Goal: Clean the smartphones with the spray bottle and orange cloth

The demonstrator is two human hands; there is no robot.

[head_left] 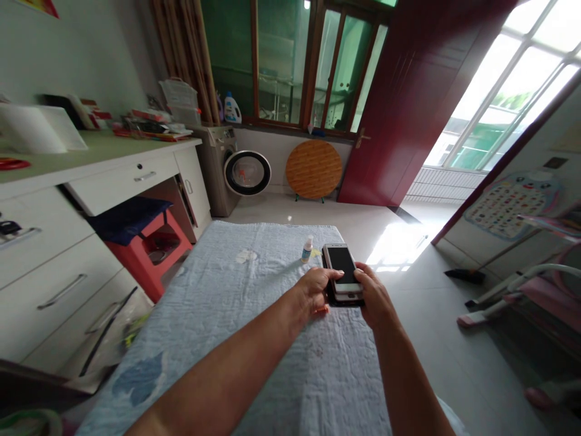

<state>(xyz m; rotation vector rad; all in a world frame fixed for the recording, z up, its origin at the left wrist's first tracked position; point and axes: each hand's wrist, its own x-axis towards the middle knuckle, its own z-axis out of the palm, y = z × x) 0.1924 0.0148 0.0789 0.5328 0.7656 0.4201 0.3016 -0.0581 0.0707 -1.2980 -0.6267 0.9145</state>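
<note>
A white-framed phone with a dark screen lies on a dark case or second device, whose edge shows beneath it. My left hand grips its left side, thumb on the front. On the opposite side, my right hand holds it with the thumb over the edge. A small spray bottle stands upright just left of the phone on the pale blue quilted cloth. Something small and orange shows below my left hand, partly hidden.
Drawers and a red stool stand at the left. Behind are a washing machine with its door open and a round wooden board. A pink chair is at the right.
</note>
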